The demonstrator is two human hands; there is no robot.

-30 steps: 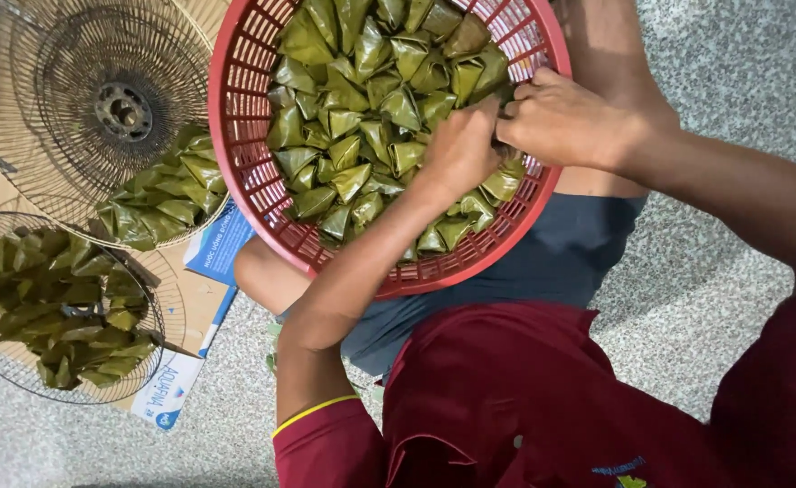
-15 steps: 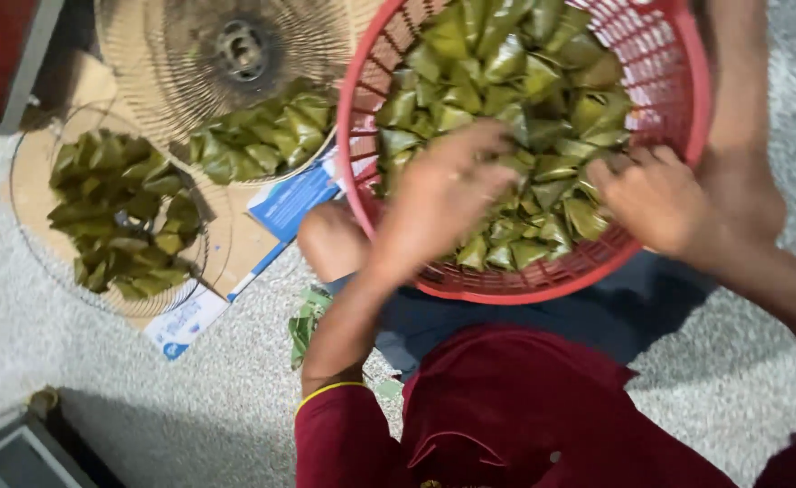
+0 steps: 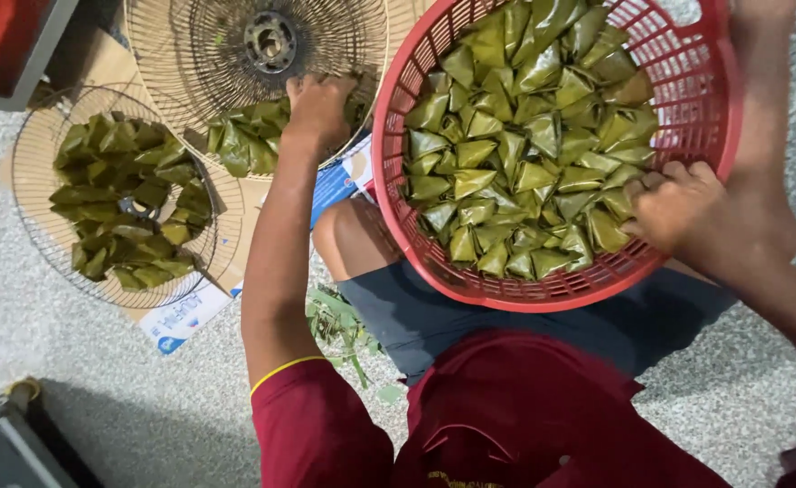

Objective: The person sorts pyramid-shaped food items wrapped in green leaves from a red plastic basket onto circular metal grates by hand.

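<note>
The left hand (image 3: 318, 107) rests, fingers curled, on leaf-wrapped parcels (image 3: 244, 140) on the fan grille (image 3: 190, 54) at eleven o'clock. The right hand (image 3: 674, 203) grips parcels in the red basket (image 3: 398, 217) at two o'clock. A second grille (image 3: 32, 226) at nine o'clock is already covered, while the basket remains nearly full.

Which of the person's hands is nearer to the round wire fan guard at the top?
Left. The left hand rests on the leaf parcels on the wire fan guard. The right hand is far away, at the red basket.
</note>
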